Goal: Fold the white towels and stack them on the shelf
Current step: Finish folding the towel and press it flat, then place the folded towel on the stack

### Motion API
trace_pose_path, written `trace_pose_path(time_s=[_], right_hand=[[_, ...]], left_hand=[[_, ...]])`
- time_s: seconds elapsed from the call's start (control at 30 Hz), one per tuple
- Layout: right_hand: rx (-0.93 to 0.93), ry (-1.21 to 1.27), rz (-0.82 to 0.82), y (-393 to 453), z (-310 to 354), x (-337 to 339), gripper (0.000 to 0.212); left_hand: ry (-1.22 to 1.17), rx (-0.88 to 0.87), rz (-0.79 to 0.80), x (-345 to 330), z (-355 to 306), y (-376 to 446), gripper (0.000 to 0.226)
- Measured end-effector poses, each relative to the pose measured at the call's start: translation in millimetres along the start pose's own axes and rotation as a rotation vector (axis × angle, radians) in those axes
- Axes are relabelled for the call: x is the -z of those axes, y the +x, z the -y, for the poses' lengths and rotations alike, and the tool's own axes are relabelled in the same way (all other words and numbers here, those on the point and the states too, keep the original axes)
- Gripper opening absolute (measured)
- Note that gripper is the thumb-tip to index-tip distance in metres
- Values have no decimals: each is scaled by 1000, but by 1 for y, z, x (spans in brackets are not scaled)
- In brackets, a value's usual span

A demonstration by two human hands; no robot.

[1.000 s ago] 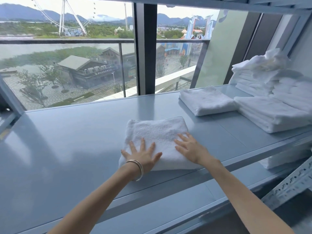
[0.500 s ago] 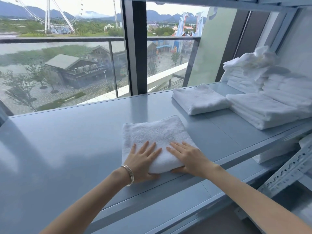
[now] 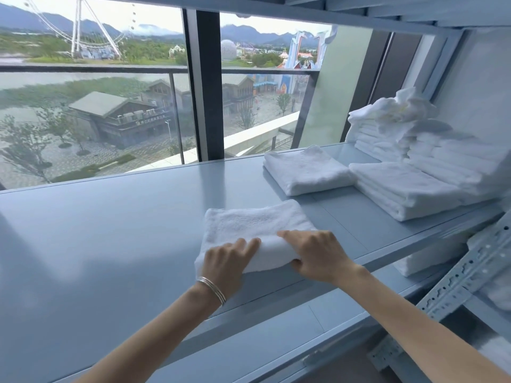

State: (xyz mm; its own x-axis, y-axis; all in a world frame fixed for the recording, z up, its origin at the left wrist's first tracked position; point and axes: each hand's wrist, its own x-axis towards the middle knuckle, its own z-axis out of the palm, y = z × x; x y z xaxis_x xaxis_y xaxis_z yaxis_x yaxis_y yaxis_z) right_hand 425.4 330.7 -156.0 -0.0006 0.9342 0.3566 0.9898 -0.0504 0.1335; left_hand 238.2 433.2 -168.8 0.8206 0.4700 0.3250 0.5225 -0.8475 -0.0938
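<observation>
A folded white towel lies on the grey-blue shelf, close to its front edge. My left hand, with bangles on the wrist, grips the towel's near left edge, fingers on top. My right hand grips the near right edge, fingers on top and thumb tucked under the fold. Another folded towel lies farther back to the right. Beside it sits a wider stack of folded towels, and behind that a taller pile with a crumpled towel on top.
A large window with a dark upright post backs the shelf. A perforated metal shelf upright slants at the lower right. More white towels lie on the level below. An upper shelf hangs overhead.
Both hands slid back from flat on top of the towel to its near edge and curled around it. The right thumb is now under the fold.
</observation>
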Motion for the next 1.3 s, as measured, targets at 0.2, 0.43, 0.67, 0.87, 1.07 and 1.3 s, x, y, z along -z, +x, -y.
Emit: trace_pose_path(time_s=[0.2, 0.43, 0.67, 0.87, 1.07, 1.3], right_hand=[[-31, -119, -88, -30, -53, 19, 104], [-4, 103, 110, -47, -141, 89, 52], [10, 151, 353, -13, -210, 147, 31], [-7, 259, 405, 56, -260, 148, 20], [-188, -14, -47, 162, -318, 126, 39], [-119, -292, -317, 168, -336, 7, 45]], left_hand=[[37, 81, 152, 56, -52, 57, 38], [-5, 82, 256, 90, -99, 85, 48], [-169, 147, 291, 116, -92, 122, 33], [-135, 149, 190, 112, -67, 209, 33], [159, 293, -168, 117, -35, 324, 33], [159, 187, -371, -12, -27, 339, 46]])
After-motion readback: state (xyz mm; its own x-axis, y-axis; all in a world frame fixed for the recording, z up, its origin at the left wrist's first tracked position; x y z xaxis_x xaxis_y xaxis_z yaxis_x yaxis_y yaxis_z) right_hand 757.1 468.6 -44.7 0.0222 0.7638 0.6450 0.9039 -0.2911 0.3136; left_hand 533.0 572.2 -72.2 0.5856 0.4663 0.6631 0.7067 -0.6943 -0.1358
